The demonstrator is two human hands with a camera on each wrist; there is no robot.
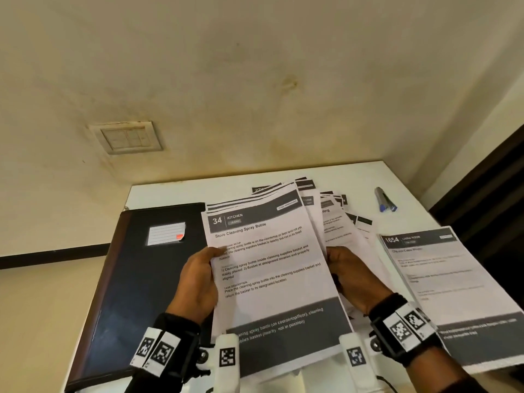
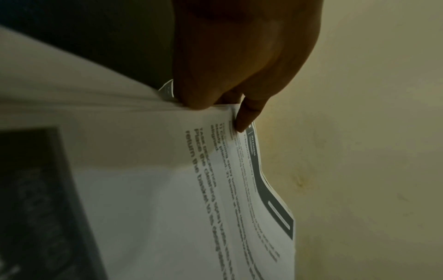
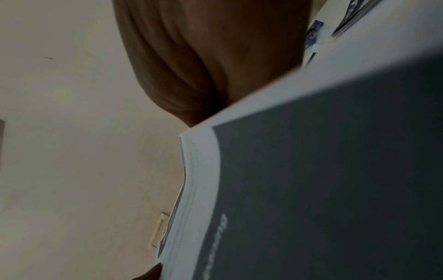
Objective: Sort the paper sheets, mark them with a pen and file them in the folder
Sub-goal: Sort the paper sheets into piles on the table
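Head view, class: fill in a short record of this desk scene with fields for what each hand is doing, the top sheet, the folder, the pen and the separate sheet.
left hand: grips the stack's left edge
right hand: holds its right edge
top sheet: numbered 34, Kitchen, Store Cleaning Spray Bottle
folder: dark, closed, left of the stack
pen: on table, far right
separate sheet: numbered 1654, lying flat at right

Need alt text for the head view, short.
Both hands, left hand and right hand, hold a stack of printed sheets by its side edges above a white table; the top page reads "34 Kitchen". A closed dark folder lies left, another sheet right, a pen beyond.
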